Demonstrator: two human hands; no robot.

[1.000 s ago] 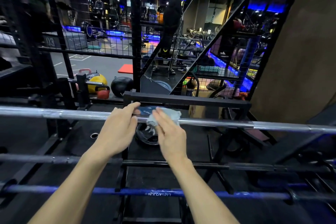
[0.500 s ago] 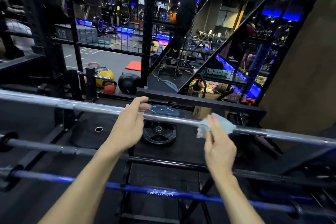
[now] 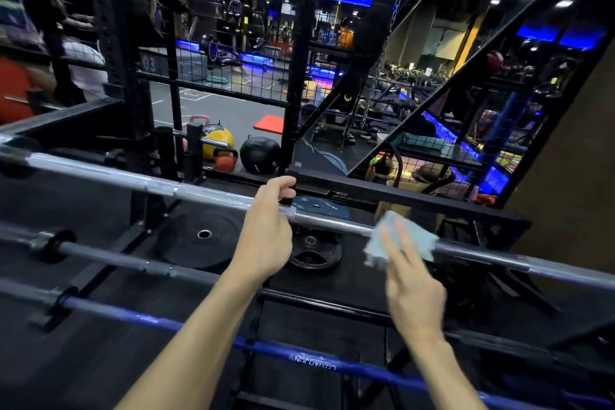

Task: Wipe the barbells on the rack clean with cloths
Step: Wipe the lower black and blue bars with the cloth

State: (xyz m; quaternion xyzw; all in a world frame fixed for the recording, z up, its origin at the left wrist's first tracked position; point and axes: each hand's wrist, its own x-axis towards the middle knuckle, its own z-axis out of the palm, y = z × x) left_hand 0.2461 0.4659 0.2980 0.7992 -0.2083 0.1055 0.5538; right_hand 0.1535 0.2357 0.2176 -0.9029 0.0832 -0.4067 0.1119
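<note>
Since a second ago the right hand (image 3: 414, 289) and its pale blue cloth (image 3: 404, 238) have slid rightward along the top silver steel barbell (image 3: 213, 195), well away from the left hand (image 3: 269, 236) they were beside before, and the view has tilted so the bar now slopes down to the right. The cloth is draped over that bar, right of its middle, with the right hand's straight, motion-blurred fingers laid flat on it, pressing it to the steel; this grip is open-fingered rather than wrapped, and the thumb is hidden. The left hand's grip is curled round the same bar left of the cloth, fingers hooked over the top and knuckles toward the camera. Below this bar, nearer the camera, lie a grey barbell (image 3: 133, 263) with a dark collar and then a blue barbell (image 3: 316, 359) with white lettering, both carried on the black steel rack (image 3: 409, 196). Under the bars, on the dark floor, lie a large black rubber weight plate (image 3: 196, 240), a smaller black iron plate (image 3: 312, 253) and a blue-grey plate (image 3: 321, 208). Beyond the rack stand a black wire-mesh partition (image 3: 229, 73), a yellow medicine ball (image 3: 218, 140), a red kettlebell (image 3: 226, 161) and a black medicine ball (image 3: 259, 155). Further off, an orange mat (image 3: 269, 123) lies on the grey gym floor under blue strip lights.
</note>
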